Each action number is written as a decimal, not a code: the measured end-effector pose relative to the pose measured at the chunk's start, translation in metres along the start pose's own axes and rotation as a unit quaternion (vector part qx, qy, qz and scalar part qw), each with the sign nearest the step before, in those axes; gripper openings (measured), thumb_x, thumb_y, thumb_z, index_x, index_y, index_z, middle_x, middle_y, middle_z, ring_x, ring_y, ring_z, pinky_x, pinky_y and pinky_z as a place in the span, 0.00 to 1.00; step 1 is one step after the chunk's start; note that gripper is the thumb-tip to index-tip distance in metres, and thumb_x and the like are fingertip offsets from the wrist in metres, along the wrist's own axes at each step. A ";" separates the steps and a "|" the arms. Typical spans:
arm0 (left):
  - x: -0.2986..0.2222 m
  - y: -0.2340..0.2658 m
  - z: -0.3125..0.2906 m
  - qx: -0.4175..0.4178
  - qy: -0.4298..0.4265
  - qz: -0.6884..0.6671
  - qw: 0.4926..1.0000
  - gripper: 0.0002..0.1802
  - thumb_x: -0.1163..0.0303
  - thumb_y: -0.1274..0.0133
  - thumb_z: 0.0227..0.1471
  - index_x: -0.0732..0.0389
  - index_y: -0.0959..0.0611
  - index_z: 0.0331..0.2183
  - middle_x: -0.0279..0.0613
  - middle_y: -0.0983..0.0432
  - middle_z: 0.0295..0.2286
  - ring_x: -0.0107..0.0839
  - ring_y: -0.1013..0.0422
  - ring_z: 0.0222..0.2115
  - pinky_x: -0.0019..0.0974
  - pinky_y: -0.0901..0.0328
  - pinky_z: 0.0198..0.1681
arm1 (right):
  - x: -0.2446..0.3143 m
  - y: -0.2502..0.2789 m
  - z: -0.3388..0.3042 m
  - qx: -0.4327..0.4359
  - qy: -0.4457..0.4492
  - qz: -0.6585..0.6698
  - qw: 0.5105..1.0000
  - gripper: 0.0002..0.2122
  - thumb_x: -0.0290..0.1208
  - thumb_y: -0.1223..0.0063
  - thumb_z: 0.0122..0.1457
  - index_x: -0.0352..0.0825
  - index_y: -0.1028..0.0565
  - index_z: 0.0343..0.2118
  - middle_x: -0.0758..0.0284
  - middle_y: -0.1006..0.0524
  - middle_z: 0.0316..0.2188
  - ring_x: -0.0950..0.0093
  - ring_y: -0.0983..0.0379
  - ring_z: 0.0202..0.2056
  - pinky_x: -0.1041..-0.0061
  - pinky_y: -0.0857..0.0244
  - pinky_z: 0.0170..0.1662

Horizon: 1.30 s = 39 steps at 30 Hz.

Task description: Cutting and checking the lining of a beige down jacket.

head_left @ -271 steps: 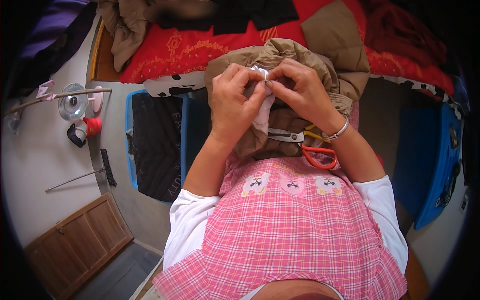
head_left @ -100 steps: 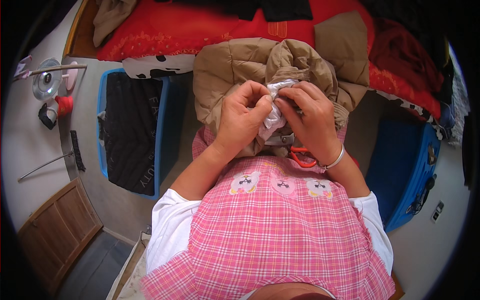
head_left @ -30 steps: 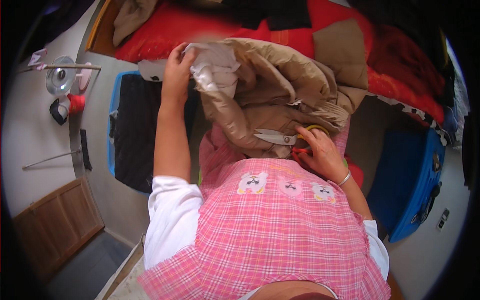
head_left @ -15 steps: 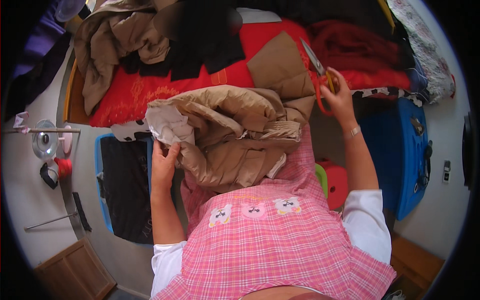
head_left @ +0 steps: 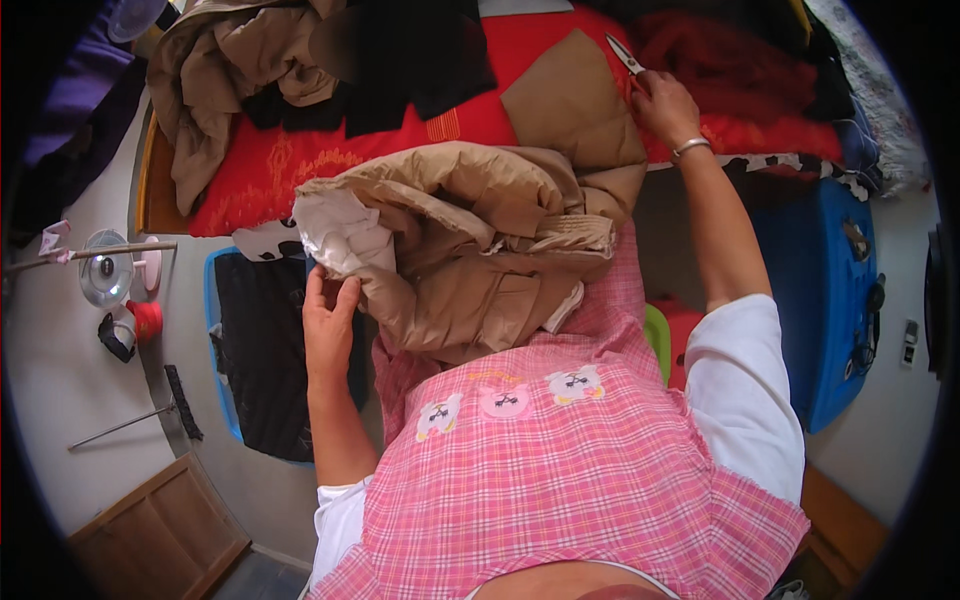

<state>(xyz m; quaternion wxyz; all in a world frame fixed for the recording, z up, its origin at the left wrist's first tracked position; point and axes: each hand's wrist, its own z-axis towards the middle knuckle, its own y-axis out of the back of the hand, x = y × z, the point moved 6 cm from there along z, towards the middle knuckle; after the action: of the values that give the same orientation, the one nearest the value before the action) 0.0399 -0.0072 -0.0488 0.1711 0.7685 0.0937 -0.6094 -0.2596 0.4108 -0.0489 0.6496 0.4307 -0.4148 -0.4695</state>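
Observation:
A crumpled tan padded jacket lies across my lap, with white lining turned out at its left end. My left hand pinches the jacket's edge just below that lining. Out to the far right, my right hand is over the red bedspread, closed round a pair of scissors. Their blades point away to the upper left, and the fingers mostly hide the handles. One tan sleeve or flap of the jacket spreads onto the bedspread beside the scissors.
The red bedspread bears more tan clothing, black cloth and dark red cloth. Left of my legs stands a blue-rimmed bin with black cloth; a blue plastic container is at right. A fan stands far left.
My right hand has carried the scissors farther away, toward the bedspread and the dark red cloth. My left hand keeps its hold on the jacket. The whole view has shifted slightly.

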 end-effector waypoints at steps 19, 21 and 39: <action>-0.008 0.054 0.051 -0.076 -0.040 -0.156 0.984 0.08 0.72 0.50 0.56 0.63 0.25 0.39 0.37 0.25 0.34 0.25 0.28 0.33 0.27 0.34 0.37 | 0.110 0.049 -0.149 0.200 0.081 0.414 0.884 0.08 0.27 0.45 0.49 0.27 0.27 0.29 0.60 0.26 0.23 0.71 0.30 0.26 0.76 0.38 0.31; -0.005 0.052 0.054 -0.089 -0.050 -0.169 0.980 0.08 0.71 0.49 0.55 0.62 0.24 0.37 0.34 0.25 0.32 0.22 0.29 0.30 0.25 0.34 0.35 | 0.109 0.051 -0.150 0.229 0.053 0.443 0.865 0.08 0.27 0.45 0.50 0.27 0.26 0.29 0.62 0.27 0.22 0.79 0.31 0.25 0.78 0.38 0.30; 0.023 0.027 0.012 0.033 0.007 -0.097 0.995 0.37 0.38 0.56 0.53 0.62 0.29 0.49 0.35 0.27 0.40 0.26 0.31 0.40 0.32 0.36 0.41 | 0.160 0.030 -0.105 0.095 0.178 0.368 0.908 0.23 0.32 0.42 0.47 0.34 0.31 0.48 0.59 0.29 0.46 0.60 0.35 0.49 0.66 0.41 0.52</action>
<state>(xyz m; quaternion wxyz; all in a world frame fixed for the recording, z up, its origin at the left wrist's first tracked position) 0.0446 -0.0384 -0.0696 0.0846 0.7655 0.1489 -0.6202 -0.1192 0.2795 -0.0291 0.7954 0.3837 -0.4638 -0.0707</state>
